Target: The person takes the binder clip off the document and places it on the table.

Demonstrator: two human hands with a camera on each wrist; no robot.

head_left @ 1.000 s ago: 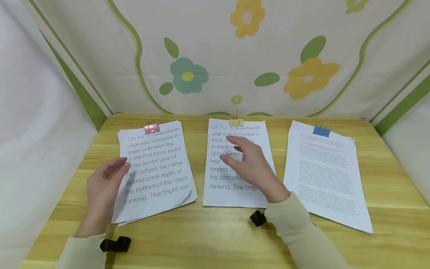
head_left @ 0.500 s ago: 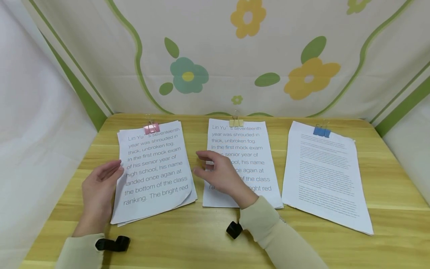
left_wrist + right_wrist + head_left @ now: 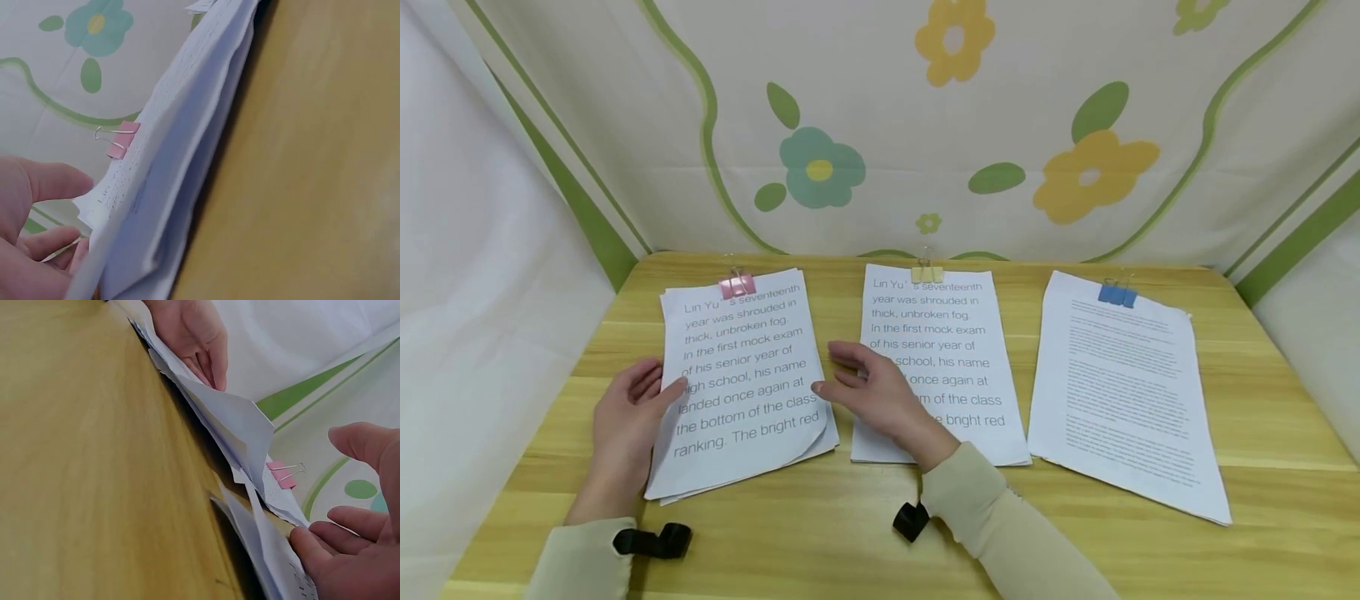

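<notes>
A stack of printed sheets [image 3: 741, 375], held at its top by a pink binder clip [image 3: 737, 284], lies at the left of the table. My left hand [image 3: 628, 417] is at its left edge, thumb reaching over the page and the other fingers beside the edge. In the left wrist view, the thumb stands apart from those fingers. Across the stack, my right hand [image 3: 876, 392] hovers at the right edge, thumb tip overlapping the sheets and fingers loosely bent. The right wrist view shows a wide gap between thumb and fingers. Lower corners of the sheets lift and curl.
In the middle, partly under my right hand, lies a second stack [image 3: 955, 342] with a yellow binder clip [image 3: 927, 274]. A third stack [image 3: 1127, 400] with a blue binder clip [image 3: 1117, 293] is at the right. A flowered curtain [image 3: 887, 108] hangs behind the wooden table [image 3: 797, 542].
My right hand has moved left from over the middle stack to the left stack's right edge. My left hand has shifted slightly down along the left edge, its thumb now over the page.
</notes>
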